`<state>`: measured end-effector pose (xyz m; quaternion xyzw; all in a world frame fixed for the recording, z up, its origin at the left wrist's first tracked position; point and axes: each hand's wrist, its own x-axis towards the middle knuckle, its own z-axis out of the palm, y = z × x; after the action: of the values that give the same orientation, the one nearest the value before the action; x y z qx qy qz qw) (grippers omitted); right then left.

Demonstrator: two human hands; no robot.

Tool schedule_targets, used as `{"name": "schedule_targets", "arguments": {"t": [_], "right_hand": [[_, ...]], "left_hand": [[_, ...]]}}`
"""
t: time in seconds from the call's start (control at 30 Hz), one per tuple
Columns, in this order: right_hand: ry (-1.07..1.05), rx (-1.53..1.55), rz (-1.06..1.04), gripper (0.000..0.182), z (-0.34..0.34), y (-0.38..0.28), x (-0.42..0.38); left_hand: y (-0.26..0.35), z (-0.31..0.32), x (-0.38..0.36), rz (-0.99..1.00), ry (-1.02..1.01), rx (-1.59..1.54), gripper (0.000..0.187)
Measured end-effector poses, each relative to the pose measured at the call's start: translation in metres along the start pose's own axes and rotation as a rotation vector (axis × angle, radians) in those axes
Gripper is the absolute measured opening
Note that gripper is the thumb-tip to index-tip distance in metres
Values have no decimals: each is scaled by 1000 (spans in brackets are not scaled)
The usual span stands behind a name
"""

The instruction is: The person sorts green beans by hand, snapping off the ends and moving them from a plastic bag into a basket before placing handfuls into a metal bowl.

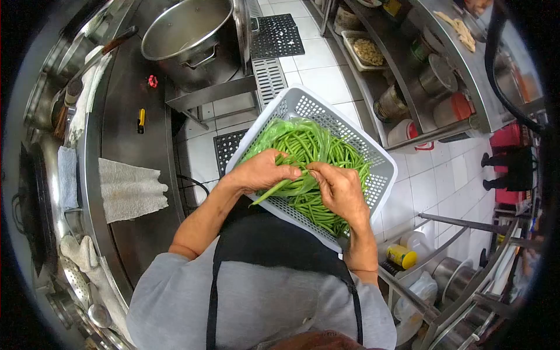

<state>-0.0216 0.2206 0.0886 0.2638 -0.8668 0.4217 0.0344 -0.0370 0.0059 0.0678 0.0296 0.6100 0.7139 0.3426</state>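
Note:
A grey plastic basket [382, 166] with perforated walls sits in front of me, full of long green beans [318, 213]. Part of a thin, clear green plastic bag [274, 133] lies among the beans at the basket's far left. Over the basket, my left hand [265, 171] is closed around a few green beans, one long bean poking out toward the lower left. My right hand [339, 189] pinches at the bean ends beside the left fingertips, thumb and forefinger together. The two hands nearly touch.
A large metal pot [189, 35] stands ahead on the left. On the steel counter to my left lie a yellow cutter [141, 121] and a cloth [131, 189]. Steel shelves [402, 76] hold containers at right; a metal rack [420, 303] stands nearer.

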Motion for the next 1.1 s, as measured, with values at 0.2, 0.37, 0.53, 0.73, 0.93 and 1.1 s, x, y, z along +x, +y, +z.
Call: {"name": "schedule_targets", "arguments": {"t": [0.2,0.37,0.53,0.73,0.93,1.1], "right_hand": [[47,-56,-4,7,0,4,-4],[273,32,54,4,17,7,-1],[256,198,181,5,17,0,-10],[307,234,211,7,29,-3,-25],[319,230,249,7,33,11,-21],[391,305,249,8,43,20,-26]], "left_hand": [[4,1,-3,-240,-181,-178,24],[10,15,-2,-78,-63,-123,25],[19,29,-7,31,-11,16,26],[21,35,-10,-53,-31,116,21],[12,35,0,-89,-20,-139,23],[4,37,8,-147,-140,-214,29]]}}
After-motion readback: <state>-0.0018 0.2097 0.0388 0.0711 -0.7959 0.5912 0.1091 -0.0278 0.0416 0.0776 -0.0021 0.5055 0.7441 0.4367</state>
